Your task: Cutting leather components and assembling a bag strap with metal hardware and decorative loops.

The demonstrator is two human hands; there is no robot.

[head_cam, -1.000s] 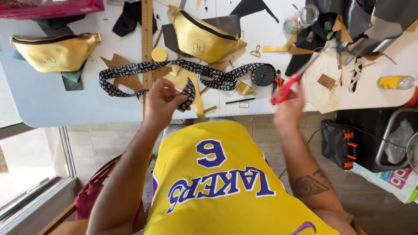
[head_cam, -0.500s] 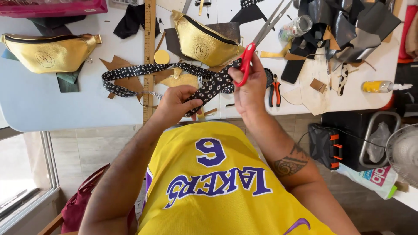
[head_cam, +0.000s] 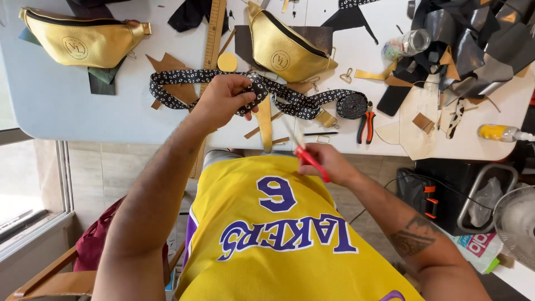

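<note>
My left hand [head_cam: 224,100] grips a black strap with a white pattern [head_cam: 304,103] and lifts its middle off the white table [head_cam: 67,106]. The strap runs left across the table and right to a rolled end beside the pliers. My right hand [head_cam: 329,161] is near the table's front edge, low over my yellow jersey, and holds red-handled scissors [head_cam: 304,153] whose blades point up toward the strap. A gold strip [head_cam: 264,125] hangs down under my left hand.
Two gold waist bags [head_cam: 83,42] [head_cam: 284,50] lie on the table with a wooden ruler [head_cam: 213,33] between them. Red-handled pliers [head_cam: 365,125], leather scraps, a glass jar [head_cam: 407,43] and a yellow bottle [head_cam: 496,132] lie to the right. A fan [head_cam: 515,220] stands lower right.
My right hand has come down from above the strap toward the table edge with the scissors. My left hand has raised the strap slightly.
</note>
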